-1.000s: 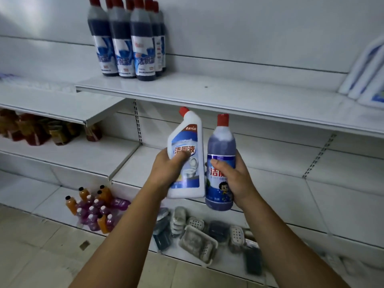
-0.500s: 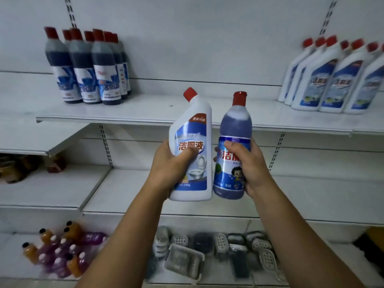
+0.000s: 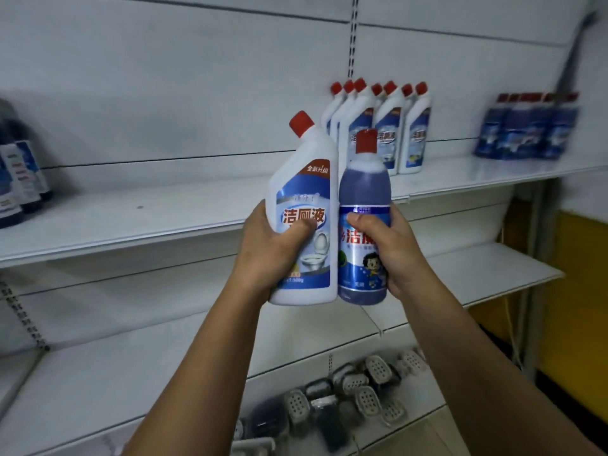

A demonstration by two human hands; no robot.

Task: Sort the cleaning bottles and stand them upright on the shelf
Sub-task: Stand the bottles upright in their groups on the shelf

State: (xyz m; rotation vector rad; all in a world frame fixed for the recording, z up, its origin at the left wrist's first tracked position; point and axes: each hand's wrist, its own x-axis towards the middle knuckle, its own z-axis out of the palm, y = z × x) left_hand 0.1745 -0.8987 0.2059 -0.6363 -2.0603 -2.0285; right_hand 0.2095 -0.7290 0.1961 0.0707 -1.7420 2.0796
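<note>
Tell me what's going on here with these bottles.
A person is sorting cleaning bottles at a white shelf. The left hand holds a white angled-neck bottle, the right hand a purple round bottle. Both are upright, not yet shelved. Matching white bottles stand on the shelf behind.

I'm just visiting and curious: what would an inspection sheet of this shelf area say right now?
Surface: white top shelf, mostly bare in the middle.
Job's things: white angled-neck bottle and purple bottle, both held upright, side by side; matching white bottle row upright behind; blue bottle group at right, blurred; dark bottles at left edge.
Clutter: soap dishes on the bottom shelf.
Grippers: left hand grips the white bottle; right hand grips the purple one.
Cables: a thin cord at right, unclear.
Surroundings: white back panel, yellow wall.
</note>
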